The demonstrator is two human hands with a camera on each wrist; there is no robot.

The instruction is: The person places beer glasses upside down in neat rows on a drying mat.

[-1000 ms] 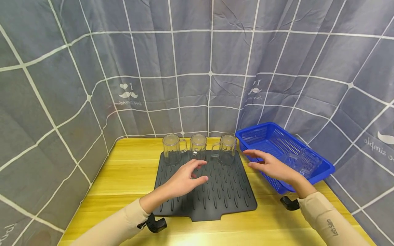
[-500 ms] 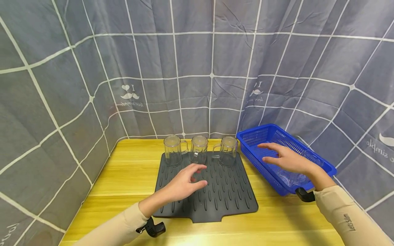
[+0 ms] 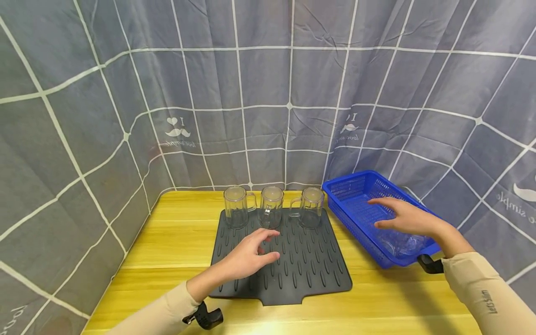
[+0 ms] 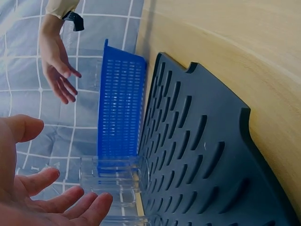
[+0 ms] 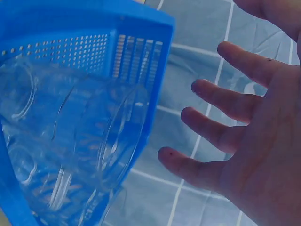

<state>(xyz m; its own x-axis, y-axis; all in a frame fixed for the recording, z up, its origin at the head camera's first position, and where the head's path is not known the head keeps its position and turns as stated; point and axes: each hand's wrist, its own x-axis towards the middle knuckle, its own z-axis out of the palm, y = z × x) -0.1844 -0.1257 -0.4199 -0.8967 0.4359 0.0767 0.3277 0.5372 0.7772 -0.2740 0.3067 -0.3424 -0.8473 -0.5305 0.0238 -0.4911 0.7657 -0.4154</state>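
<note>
Three clear glass mugs stand upside down in a row along the back of a dark drying mat: a left mug (image 3: 236, 208), a middle mug (image 3: 271, 208) and a right mug (image 3: 311, 208). Over the mat (image 3: 293, 272), my left hand (image 3: 244, 256) hovers with relaxed, spread fingers and holds nothing. My right hand (image 3: 412, 218), fingers apart and holding nothing, is above the blue plastic basket (image 3: 351, 223). Inside the basket, clear glassware lies on its side; a glass (image 5: 70, 117) shows large in the right wrist view, apart from the fingers.
A yellow wood-grain table (image 3: 180, 232) lies under everything. Grey curtains (image 3: 268, 125) with white grid lines enclose the back and sides. The basket stands at the right, its far end beside the mat's back right corner.
My right hand has moved right, from beside the basket's left rim to over its inside. The left hand stays nearly in place above the mat. The mugs have not moved.
</note>
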